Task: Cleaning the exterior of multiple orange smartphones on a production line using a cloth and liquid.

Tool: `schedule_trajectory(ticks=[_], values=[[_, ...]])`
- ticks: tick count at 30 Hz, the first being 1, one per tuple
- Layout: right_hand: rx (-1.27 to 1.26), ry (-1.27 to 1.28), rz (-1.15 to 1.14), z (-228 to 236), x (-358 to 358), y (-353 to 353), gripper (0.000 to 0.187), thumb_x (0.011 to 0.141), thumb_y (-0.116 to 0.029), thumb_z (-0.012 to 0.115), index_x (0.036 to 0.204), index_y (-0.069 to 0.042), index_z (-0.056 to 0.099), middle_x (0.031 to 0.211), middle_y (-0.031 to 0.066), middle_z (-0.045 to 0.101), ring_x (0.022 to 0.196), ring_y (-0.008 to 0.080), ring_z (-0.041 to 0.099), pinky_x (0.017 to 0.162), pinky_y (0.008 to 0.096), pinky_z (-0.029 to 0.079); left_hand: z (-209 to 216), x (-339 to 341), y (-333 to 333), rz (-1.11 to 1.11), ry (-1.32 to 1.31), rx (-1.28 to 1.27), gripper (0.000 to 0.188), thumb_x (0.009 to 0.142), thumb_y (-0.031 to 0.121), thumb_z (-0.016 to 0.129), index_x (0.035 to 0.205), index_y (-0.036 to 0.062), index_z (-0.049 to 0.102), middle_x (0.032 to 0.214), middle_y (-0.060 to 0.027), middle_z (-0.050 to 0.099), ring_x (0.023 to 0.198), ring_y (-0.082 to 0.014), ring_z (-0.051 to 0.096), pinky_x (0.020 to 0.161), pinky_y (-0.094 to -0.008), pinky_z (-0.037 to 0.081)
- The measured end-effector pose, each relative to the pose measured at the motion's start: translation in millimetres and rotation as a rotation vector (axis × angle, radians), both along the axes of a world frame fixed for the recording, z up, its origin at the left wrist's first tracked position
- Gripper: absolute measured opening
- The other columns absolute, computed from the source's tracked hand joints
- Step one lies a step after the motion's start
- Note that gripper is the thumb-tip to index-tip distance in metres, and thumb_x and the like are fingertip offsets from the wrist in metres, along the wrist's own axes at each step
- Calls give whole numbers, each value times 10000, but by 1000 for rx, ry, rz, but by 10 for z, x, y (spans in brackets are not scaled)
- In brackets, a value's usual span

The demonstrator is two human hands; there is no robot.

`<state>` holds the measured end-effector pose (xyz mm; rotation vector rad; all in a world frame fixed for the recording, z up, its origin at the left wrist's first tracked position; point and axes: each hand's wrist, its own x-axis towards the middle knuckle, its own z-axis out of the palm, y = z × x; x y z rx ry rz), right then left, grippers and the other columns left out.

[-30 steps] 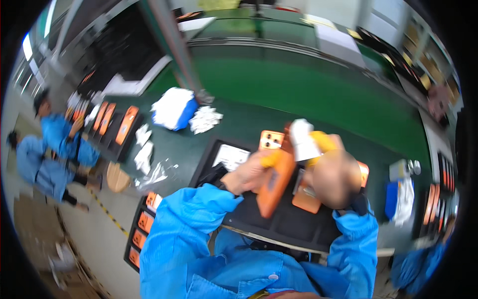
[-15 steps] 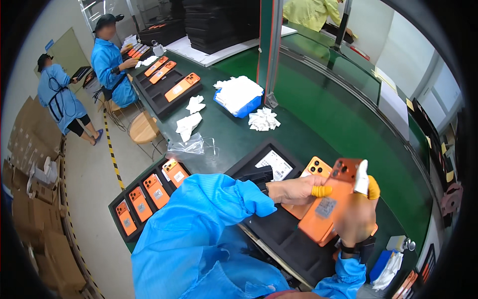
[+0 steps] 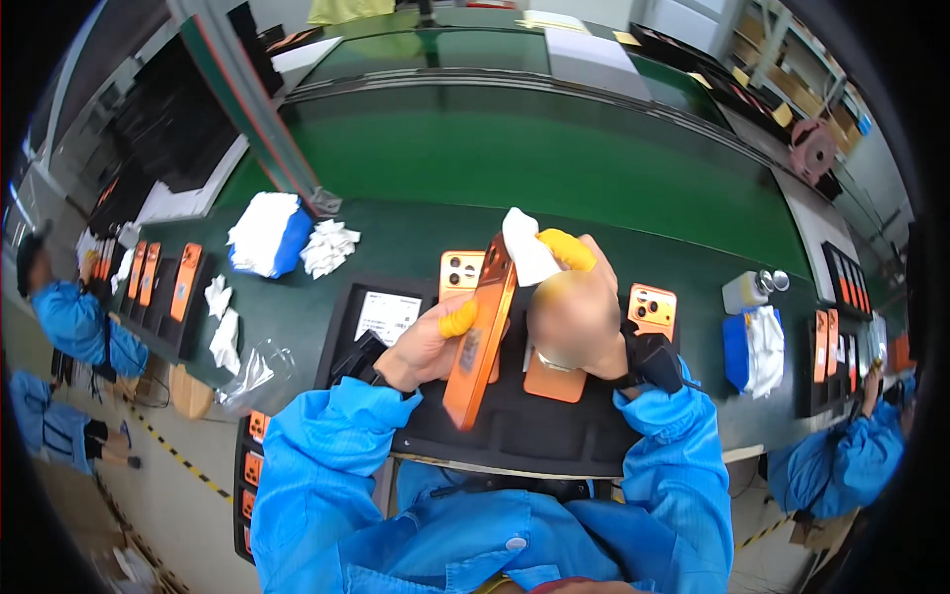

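An orange phone (image 3: 482,342) is held up, tilted nearly edge-on, by my left hand (image 3: 421,346), whose thumb wears a yellow finger cot. My right hand (image 3: 576,315), partly blurred and also with yellow finger cots, is closed on a white cloth (image 3: 528,249) that lies against the phone's upper edge at the camera end. Below both hands is a black compartment tray (image 3: 524,436). In it, one orange phone (image 3: 461,269) stands out behind the held one, another phone (image 3: 554,381) shows under my right hand, and a third phone (image 3: 653,305) sits at the right.
On the green table, a blue box of white cloths (image 3: 297,238) and crumpled cloths (image 3: 330,247) stand left. A clear bottle (image 3: 744,291) and another blue cloth box (image 3: 736,348) are right. Further trays of phones (image 3: 178,322) flank me. Co-workers (image 3: 841,450) sit at both sides.
My view has swung right, bringing the right-hand bottle, cloth box and co-worker into sight. The phone has turned from showing its back to nearly edge-on, with the cloth still at its camera end.
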<state>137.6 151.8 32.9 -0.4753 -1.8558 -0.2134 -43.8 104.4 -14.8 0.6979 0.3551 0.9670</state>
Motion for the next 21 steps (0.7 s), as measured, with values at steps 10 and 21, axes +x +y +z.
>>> schedule_trajectory(ticks=[10,21], values=[[29,64,96,-52,-73,-194,367,507,17,608,870,30,656,935,154,614,627,259,528,494,364,402,-155,-82,29,-91,-75,72,470,875,335,624,1213,25,524,1117,-72,599,979,-163,592,851,-302,487],[201,-92,399,-57,-149,-256,303,481,-139,612,763,-36,649,914,109,641,676,220,566,500,333,412,26,-158,-40,21,-92,-26,383,888,334,597,1137,48,538,1054,-84,611,1003,-194,599,904,-339,479]])
